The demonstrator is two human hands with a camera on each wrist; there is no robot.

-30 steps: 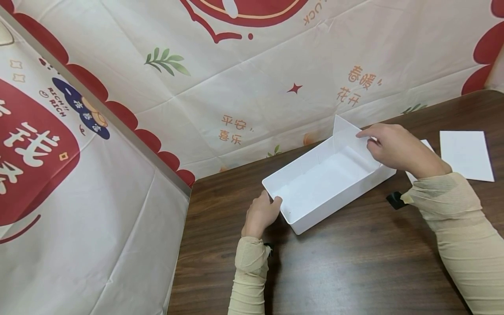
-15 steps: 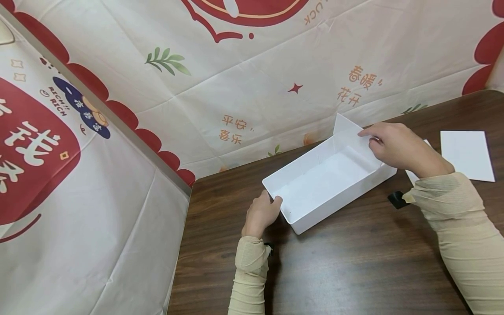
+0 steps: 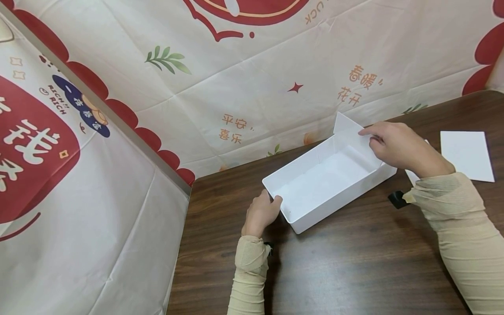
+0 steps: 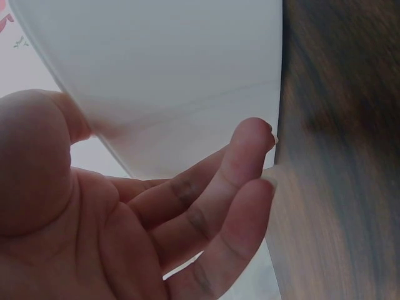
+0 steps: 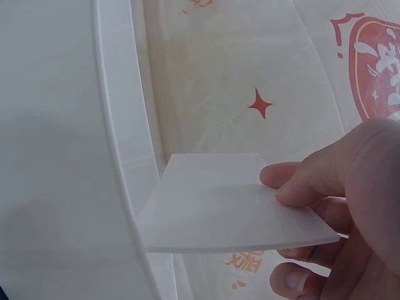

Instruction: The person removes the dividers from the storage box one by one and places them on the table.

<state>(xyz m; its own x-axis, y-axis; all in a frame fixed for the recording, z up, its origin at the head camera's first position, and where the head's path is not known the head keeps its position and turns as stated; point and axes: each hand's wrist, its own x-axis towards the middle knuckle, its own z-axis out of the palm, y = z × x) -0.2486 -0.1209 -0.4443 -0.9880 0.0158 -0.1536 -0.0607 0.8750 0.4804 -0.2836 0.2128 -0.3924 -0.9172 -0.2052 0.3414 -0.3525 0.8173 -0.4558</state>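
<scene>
A long, shallow white box (image 3: pixel 342 201) with an open top lies slantwise on the table. At its left end my left hand (image 3: pixel 260 213) grips the short wall. The left wrist view shows the thumb (image 4: pixel 75 119) over the rim and the fingers (image 4: pixel 250 153) below, outside the wall. My right hand (image 3: pixel 401 146) pinches a thin white panel (image 3: pixel 348 130) between thumb and fingers. That panel stands crosswise at the box's right end, its top rising above the rim. In the right wrist view the panel (image 5: pixel 219 206) meets the box's long wall (image 5: pixel 119 150).
Two more white panels lie right of the box: one (image 3: pixel 466 155) fully visible, the other (image 3: pixel 412 177) mostly behind my right wrist. The brown wooden table (image 3: pixel 334 271) ends at a printed cloth backdrop (image 3: pixel 252 87) behind the box and another cloth (image 3: pixel 130 245) at left.
My right hand and the panel in it have shifted very slightly up and to the right. The left hand and the box stay in place.
</scene>
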